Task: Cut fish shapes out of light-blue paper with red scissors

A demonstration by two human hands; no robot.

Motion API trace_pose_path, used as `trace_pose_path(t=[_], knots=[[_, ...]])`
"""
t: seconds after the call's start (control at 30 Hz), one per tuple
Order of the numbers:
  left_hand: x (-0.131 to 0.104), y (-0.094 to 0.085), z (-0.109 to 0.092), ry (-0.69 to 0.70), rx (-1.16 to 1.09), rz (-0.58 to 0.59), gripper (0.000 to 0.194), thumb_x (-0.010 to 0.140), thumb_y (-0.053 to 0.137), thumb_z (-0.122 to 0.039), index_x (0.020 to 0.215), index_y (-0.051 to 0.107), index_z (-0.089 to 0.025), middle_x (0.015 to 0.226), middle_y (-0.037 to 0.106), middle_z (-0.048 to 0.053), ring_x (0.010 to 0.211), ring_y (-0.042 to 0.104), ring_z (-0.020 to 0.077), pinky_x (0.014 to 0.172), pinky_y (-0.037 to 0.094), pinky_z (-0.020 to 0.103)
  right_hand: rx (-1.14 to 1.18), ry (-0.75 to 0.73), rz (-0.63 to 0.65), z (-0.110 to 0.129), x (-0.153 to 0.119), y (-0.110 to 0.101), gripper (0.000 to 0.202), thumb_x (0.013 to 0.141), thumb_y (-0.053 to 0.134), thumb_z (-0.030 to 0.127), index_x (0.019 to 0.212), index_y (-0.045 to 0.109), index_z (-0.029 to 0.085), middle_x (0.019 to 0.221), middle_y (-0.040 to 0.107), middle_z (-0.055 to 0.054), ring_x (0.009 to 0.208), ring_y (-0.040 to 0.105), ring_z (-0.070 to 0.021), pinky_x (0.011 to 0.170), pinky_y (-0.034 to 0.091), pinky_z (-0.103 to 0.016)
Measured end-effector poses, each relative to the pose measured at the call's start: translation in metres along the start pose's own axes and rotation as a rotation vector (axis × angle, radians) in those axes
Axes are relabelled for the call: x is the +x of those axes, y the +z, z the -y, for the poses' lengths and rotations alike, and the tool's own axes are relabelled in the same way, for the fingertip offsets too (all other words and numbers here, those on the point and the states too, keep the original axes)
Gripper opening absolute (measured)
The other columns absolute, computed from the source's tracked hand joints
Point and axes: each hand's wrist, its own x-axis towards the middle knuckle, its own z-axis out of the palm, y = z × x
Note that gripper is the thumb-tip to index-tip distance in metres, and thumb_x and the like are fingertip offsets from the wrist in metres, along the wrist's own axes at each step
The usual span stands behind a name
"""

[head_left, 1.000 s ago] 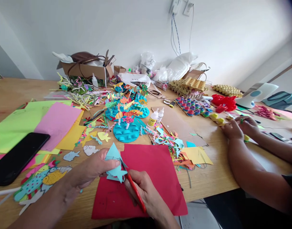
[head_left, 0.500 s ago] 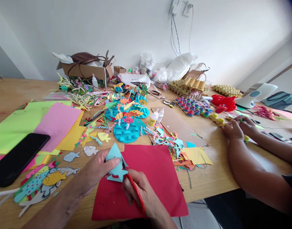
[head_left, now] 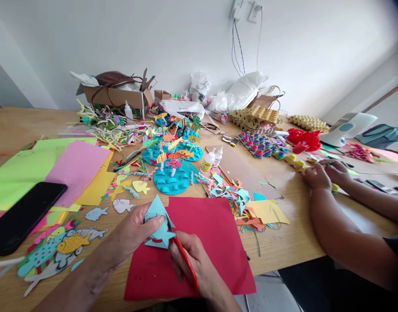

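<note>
My left hand (head_left: 142, 226) pinches a light blue piece of paper (head_left: 157, 205), thumb on top, above a red sheet (head_left: 215, 242). A fish outline is partly cut out of the paper, its tail pointing right. In my right hand (head_left: 194, 253) are red-handled scissors (head_left: 187, 265), their dark blades lying against the paper's right side near the tail. Left of my hands, a white paper fish (head_left: 122, 205) and a small blue fish (head_left: 96, 213) lie on the table. Several decorated fish, among them a yellow one (head_left: 72, 245), overlap near my left forearm.
A black phone (head_left: 28, 216) rests on coloured paper at left. Beyond the red sheet stand blue round bases (head_left: 171, 184) with paper fish, glue bottles (head_left: 208, 160) and paper scraps (head_left: 231, 193). A co-worker's hands (head_left: 325, 173) work at right, near painted egg cartons (head_left: 256, 145).
Both hands stay almost where they were, still on the blue paper and the scissors. The view has shifted very slightly.
</note>
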Motion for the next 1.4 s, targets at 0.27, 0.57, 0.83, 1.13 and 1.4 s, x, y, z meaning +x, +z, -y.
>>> trace_pose_path(t=[0.27, 0.57, 0.83, 1.13, 1.4], knots=[[0.001, -0.003, -0.004, -0.016, -0.02, 0.032, 0.025, 0.071, 0.064, -0.04, 0.067, 0.052, -0.019, 0.054, 0.049, -0.006, 0.05, 0.037, 0.0101, 0.05, 0.033, 0.022, -0.02, -0.023, 0.002, -0.005, -0.001, -0.002, 0.046, 0.091, 0.043, 0.051, 0.059, 0.038, 0.018, 0.05, 0.033, 0.006, 0.046, 0.028, -0.0068, 0.043, 0.021, -0.02], [0.001, -0.01, -0.004, -0.03, -0.032, 0.097, 0.027, 0.071, 0.065, -0.04, 0.063, 0.051, -0.019, 0.055, 0.047, -0.006, 0.051, 0.037, 0.0105, 0.051, 0.034, 0.022, -0.014, -0.024, 0.017, -0.006, 0.0, -0.002, 0.043, 0.089, 0.045, 0.05, 0.061, 0.037, 0.019, 0.052, 0.034, 0.006, 0.048, 0.029, -0.0077, 0.044, 0.022, -0.02], [0.001, -0.012, -0.002, -0.036, -0.025, 0.128, 0.024, 0.073, 0.064, -0.038, 0.065, 0.053, -0.019, 0.057, 0.05, -0.005, 0.052, 0.038, 0.0107, 0.052, 0.036, 0.022, -0.029, 0.022, -0.003, -0.001, -0.001, -0.001, 0.039, 0.088, 0.047, 0.04, 0.057, 0.036, 0.019, 0.049, 0.033, 0.006, 0.047, 0.029, -0.0075, 0.044, 0.021, -0.021], [0.003, -0.015, -0.009, -0.054, -0.019, 0.173, 0.026, 0.07, 0.068, -0.039, 0.063, 0.054, -0.018, 0.053, 0.048, -0.006, 0.049, 0.033, 0.009, 0.046, 0.03, 0.02, -0.025, 0.003, -0.005, -0.001, -0.002, -0.002, 0.037, 0.087, 0.046, 0.036, 0.056, 0.035, 0.019, 0.051, 0.03, 0.006, 0.048, 0.026, -0.0074, 0.044, 0.019, -0.021], [0.004, -0.021, -0.008, -0.121, 0.003, 0.22, 0.027, 0.07, 0.067, -0.041, 0.064, 0.054, -0.018, 0.055, 0.046, -0.006, 0.049, 0.032, 0.0086, 0.047, 0.027, 0.02, -0.107, 0.011, -0.003, 0.0, -0.002, -0.003, 0.037, 0.087, 0.047, 0.035, 0.057, 0.032, 0.019, 0.051, 0.026, 0.007, 0.049, 0.024, -0.0075, 0.045, 0.017, -0.022]])
